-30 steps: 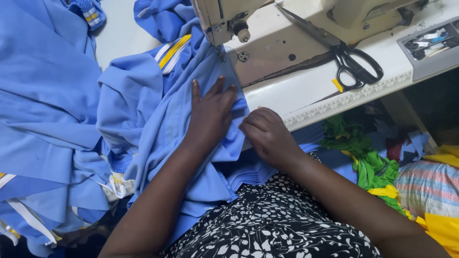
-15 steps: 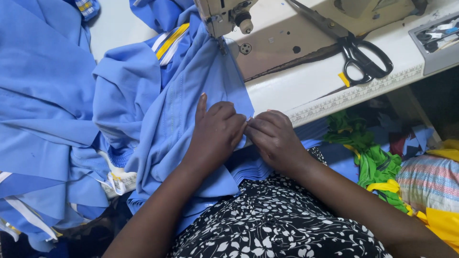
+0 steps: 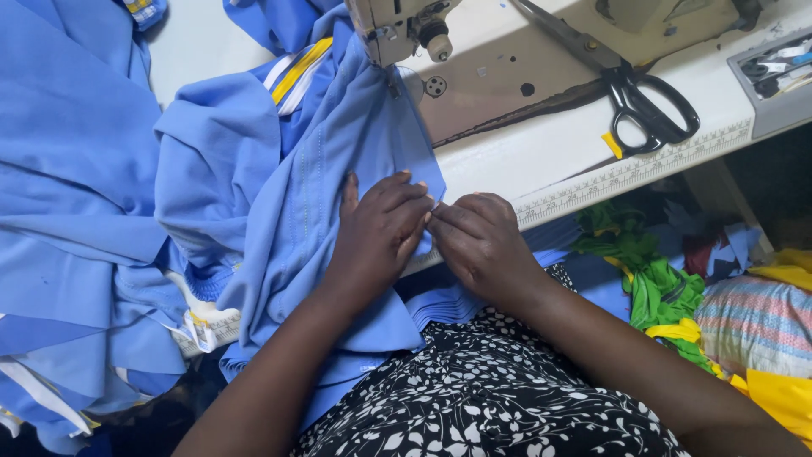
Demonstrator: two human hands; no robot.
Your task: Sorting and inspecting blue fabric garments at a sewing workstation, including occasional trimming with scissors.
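The left hand point(image 3: 378, 228) lay palm down on the blue cotton garment point(image 3: 330, 211), its fingers point(image 3: 397, 190) held together and curled slightly at the tips, pressing the cloth flat at the table's near edge. The right hand point(image 3: 475, 239) sat just beside it, touching it fingertip to fingertip, knuckles up and fingers bent inward, pinching the folded edge of the same blue cloth between thumb and forefinger. The garment ran as a long strip from the person's lap, over the table edge and away toward the needle of the cream-coloured metal sewing machine point(image 3: 406, 25) at the top of the view, so its long axis pointed away from the person and slightly to the right, with a stitched seam line following that direction. A yellow and white striped trim point(image 3: 296, 72) showed on the bunched part near the machine. The white table top point(image 3: 541, 156) carried a printed ruler strip point(image 3: 643, 169) along its front edge, and a pair of black-handled steel scissors point(image 3: 634, 93) lay on it to the right, well apart from the hands. More blue fabric point(image 3: 76, 186) was heaped across the left side. Below the table on the right lay green cloth scraps point(image 3: 651, 279), yellow cloth point(image 3: 778, 389) and a striped bundle point(image 3: 757, 322). The person's black dress with white flowers point(image 3: 491, 398) filled the foreground.
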